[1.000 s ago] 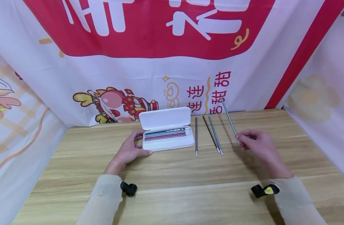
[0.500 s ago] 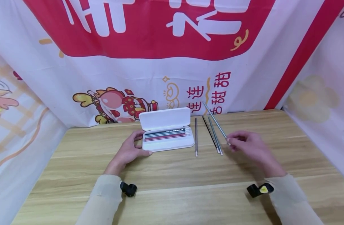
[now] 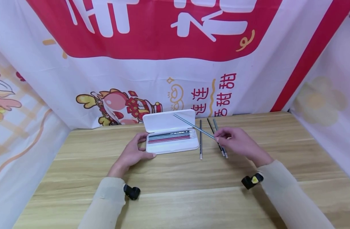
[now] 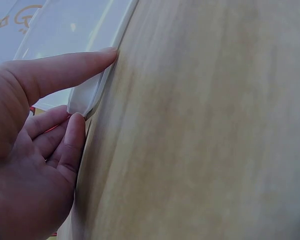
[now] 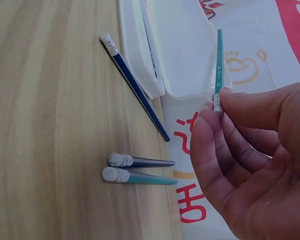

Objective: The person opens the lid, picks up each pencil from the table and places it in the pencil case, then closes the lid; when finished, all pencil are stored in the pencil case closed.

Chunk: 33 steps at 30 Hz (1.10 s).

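Backdrop: white printed fabric (image 3: 152, 73), slight folds, big red panel, cartoon figure low on it. Below that a wooden tabletop (image 3: 163, 178), pale streaky grain.

White pencil case (image 3: 172, 149) near the back of the table: smooth, glossy, rounded corners, hinged lid (image 3: 156, 123) standing open. Inside, a row of pencils (image 3: 169, 137) laid side by side along the hinge side: dark, teal and deep red shafts, eraser ends to the right. Exact count too small to tell. Front strip of the tray is bare.

Held teal pencil (image 3: 189, 122): slim straight shaft, small print, metal ferrule at the gripped end. It's in the air, tilted, far end overlapping the lid in the head view.

Right hand (image 3: 233, 141): thumb and fingers closed in a pinch at the ferrule. Left hand (image 3: 133, 153): partly closed round the case's left end, thumb along the front edge.

On the table right of the case: dark blue pencil (image 5: 137, 92) alone, then a dark pencil (image 5: 150, 162) and second teal pencil (image 5: 147, 178) close together, white erasers toward the person.
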Each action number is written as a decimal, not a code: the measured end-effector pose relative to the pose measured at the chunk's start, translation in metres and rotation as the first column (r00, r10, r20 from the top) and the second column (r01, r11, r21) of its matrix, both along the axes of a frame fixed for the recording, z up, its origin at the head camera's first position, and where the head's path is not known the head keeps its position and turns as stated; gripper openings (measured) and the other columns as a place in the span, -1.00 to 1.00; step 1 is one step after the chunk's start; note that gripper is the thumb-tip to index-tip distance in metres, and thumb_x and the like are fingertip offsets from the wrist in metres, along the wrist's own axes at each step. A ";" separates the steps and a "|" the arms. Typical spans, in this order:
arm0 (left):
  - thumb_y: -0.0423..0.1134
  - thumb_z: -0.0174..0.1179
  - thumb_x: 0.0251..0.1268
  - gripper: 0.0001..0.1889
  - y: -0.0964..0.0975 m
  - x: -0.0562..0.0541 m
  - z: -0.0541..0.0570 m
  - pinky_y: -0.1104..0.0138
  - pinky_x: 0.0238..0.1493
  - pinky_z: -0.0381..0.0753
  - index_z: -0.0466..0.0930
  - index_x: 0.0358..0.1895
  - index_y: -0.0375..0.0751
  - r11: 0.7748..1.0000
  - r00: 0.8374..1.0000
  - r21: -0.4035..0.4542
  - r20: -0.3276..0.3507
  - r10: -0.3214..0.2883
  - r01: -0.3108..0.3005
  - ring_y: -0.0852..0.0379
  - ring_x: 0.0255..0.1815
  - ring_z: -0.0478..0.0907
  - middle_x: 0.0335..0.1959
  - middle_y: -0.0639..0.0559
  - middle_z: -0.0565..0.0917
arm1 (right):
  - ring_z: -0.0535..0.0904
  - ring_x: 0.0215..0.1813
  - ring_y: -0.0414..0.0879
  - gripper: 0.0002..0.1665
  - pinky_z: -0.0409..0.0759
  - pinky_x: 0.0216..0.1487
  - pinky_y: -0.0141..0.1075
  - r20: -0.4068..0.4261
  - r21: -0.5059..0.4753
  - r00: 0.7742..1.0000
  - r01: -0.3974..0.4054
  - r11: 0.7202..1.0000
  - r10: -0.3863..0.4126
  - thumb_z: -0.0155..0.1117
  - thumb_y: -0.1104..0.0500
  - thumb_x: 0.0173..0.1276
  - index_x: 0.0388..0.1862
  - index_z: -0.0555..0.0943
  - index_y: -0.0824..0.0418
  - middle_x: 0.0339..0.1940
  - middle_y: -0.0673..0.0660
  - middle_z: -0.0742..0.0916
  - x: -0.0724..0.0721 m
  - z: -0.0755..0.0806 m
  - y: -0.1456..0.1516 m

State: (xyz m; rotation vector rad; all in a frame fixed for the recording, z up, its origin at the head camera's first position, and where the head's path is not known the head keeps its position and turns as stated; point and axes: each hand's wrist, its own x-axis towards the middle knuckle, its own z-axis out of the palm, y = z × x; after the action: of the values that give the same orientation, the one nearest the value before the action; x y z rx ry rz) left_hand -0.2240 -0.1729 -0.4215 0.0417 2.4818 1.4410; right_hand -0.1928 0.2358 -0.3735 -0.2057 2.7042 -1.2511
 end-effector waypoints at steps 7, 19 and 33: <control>-0.21 0.58 0.28 -0.03 0.000 0.002 0.001 -0.12 0.55 0.52 0.20 0.68 -0.01 1.000 1.000 0.012 -0.014 -0.016 0.016 -0.30 0.45 0.57 0.67 -0.24 0.30 | 0.63 0.04 0.03 -0.81 0.69 0.06 -0.18 -0.021 0.038 1.000 -0.015 0.999 0.016 0.29 0.11 0.63 0.08 0.75 0.10 0.02 0.13 0.77 -0.019 0.002 -0.017; -0.22 0.58 0.28 -0.05 0.000 0.000 0.001 -0.10 0.57 0.51 0.22 0.67 0.02 1.000 1.000 0.014 0.001 0.000 0.000 -0.28 0.47 0.57 0.68 -0.21 0.30 | 0.62 0.03 0.02 -0.80 0.65 0.03 -0.20 -0.026 0.044 0.999 -0.043 0.998 0.044 0.33 0.18 0.58 0.08 0.77 0.15 0.00 0.14 0.77 -0.048 -0.012 -0.044; -0.21 0.59 0.26 -0.04 -0.001 -0.001 -0.001 -0.12 0.57 0.50 0.22 0.66 0.05 1.000 1.000 0.007 0.006 -0.004 0.004 -0.28 0.45 0.57 0.66 -0.20 0.32 | 0.64 0.06 0.03 -0.85 0.66 0.18 -0.08 -0.052 0.036 0.997 -0.056 0.998 0.058 0.34 0.20 0.57 0.01 0.78 0.15 -0.02 0.14 0.78 -0.061 -0.026 -0.069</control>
State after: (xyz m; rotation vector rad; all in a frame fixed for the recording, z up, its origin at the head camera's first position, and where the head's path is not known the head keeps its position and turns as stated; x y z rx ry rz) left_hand -0.2251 -0.1736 -0.4226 0.0434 2.4708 1.4469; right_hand -0.2535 0.1672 -0.3996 -0.3139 2.7409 -1.1987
